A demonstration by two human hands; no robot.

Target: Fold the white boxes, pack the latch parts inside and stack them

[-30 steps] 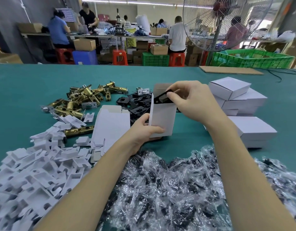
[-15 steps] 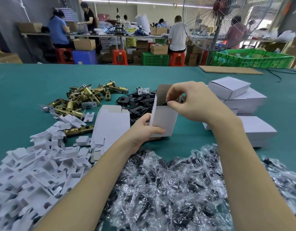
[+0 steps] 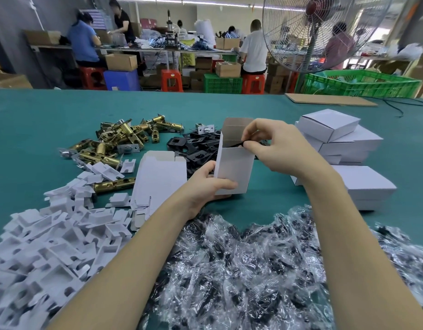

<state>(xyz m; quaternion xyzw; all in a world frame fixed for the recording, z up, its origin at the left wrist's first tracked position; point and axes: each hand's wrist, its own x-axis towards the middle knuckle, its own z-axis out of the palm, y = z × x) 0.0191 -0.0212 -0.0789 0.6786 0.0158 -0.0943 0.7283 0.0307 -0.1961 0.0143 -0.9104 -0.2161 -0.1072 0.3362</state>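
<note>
White cardboard box [image 3: 234,170] upright, left hand [image 3: 205,184] gripping; right hand [image 3: 274,146] fingers pinching flat black plate [image 3: 236,145].

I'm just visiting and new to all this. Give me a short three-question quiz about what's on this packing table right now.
1. True or false: the left hand holds the open white box upright.
2. What colour is the part the right hand pinches at the box mouth?
3. Where do the closed boxes lie? A) right of the hands B) beside the brass latches

Key: 1 true; 2 black; 3 A.
</note>
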